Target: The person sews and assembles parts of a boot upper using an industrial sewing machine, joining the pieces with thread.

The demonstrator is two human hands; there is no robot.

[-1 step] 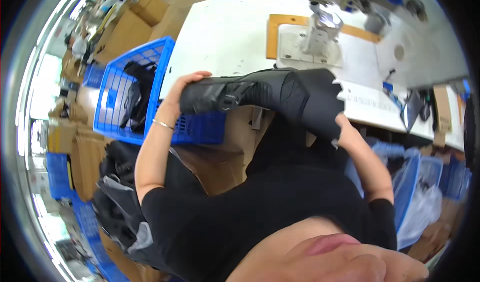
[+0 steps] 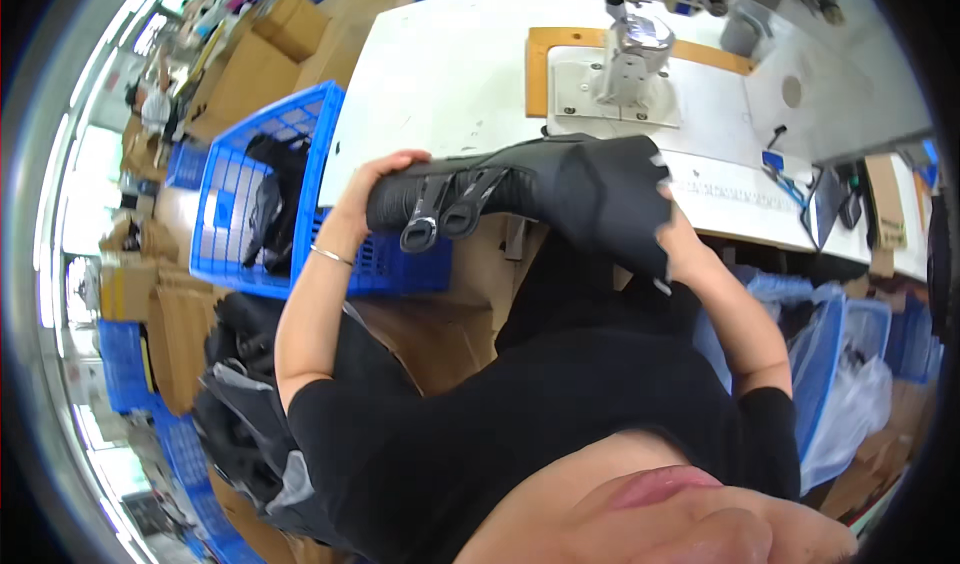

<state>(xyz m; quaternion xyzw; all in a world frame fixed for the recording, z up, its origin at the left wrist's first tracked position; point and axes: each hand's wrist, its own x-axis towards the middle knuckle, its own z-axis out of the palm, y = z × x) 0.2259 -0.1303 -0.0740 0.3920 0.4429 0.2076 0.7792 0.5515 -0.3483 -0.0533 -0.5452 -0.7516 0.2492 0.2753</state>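
Our left hand (image 2: 375, 179) grips the left end of a black garment piece (image 2: 560, 189) with two dangling buckle straps (image 2: 440, 219), and our right hand (image 2: 675, 239) holds its right end from beneath, keeping it just near the white surface (image 2: 450, 74). A sewing machine (image 2: 635, 44) stands farther on it. A blue basket (image 2: 250, 199) holding dark pieces sits left.

Black boot upper (image 2: 560, 189): soft, folded, two buckled straps hanging; held horizontally just in front of the white sewing table (image 2: 450, 64).
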